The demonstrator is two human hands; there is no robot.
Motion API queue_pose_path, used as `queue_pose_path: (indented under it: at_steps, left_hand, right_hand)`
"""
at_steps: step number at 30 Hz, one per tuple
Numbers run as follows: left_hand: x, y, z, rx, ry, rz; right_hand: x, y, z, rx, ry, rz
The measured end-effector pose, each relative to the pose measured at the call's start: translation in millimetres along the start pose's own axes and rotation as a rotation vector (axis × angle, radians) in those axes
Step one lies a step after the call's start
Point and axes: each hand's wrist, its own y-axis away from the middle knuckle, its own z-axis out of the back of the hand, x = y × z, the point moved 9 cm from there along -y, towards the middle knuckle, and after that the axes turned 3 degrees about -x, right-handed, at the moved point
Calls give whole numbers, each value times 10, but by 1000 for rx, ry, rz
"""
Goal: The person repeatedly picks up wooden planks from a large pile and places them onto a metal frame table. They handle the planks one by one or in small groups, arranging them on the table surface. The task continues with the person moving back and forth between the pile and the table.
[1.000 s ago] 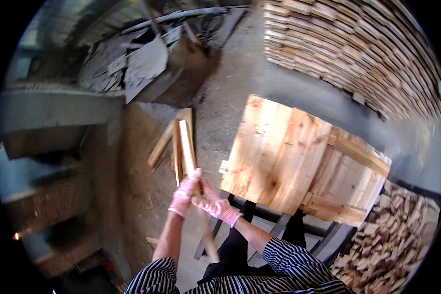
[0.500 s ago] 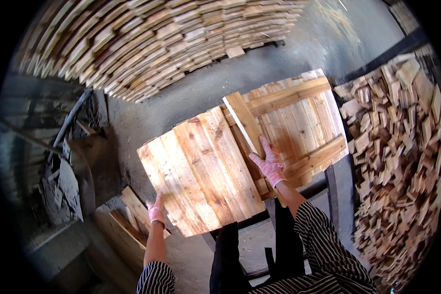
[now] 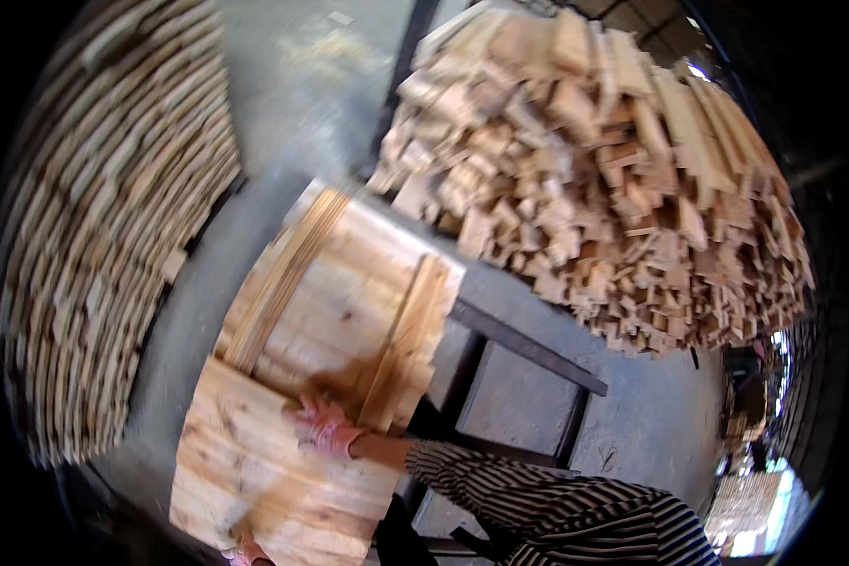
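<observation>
A panel of planks lies at the lower left, overlapping a second panel that has battens across it. My right hand, in a pink-and-white glove, rests on the plank panel near where the two meet. Its fingers look stretched out, though blurred. At the bottom edge, my gloved left hand shows only in part by the panel's lower end, its fingers smeared. A long batten runs along the far side of the second panel, and another batten along its near side.
A dark metal frame extends from under the panels to the right. A large heap of wood offcuts rises beyond it. Stacked boards fill the left side. Grey concrete floor shows between them.
The view has swung right, so the panels sit lower left and the offcut heap fills more of the picture. My right hand no longer touches the loose slanted board; it lies on the plank panel.
</observation>
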Motion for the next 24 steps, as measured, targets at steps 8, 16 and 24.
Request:
queue_pose_path:
  at_steps: [8,16,24]
  left_hand:
    - [-2549,1500,-2092,278,37,-324]
    - [-4954,4162,-3280,743,51,-636]
    - [-7113,6775,-4613,1065,71,-1089]
  right_hand:
    - [-994,1353,1501,-205,-669,-506]
    - [-2564,2678,5972,-1062,103,-511]
    - [-4357,2910,7967,-1027,-54,-1239]
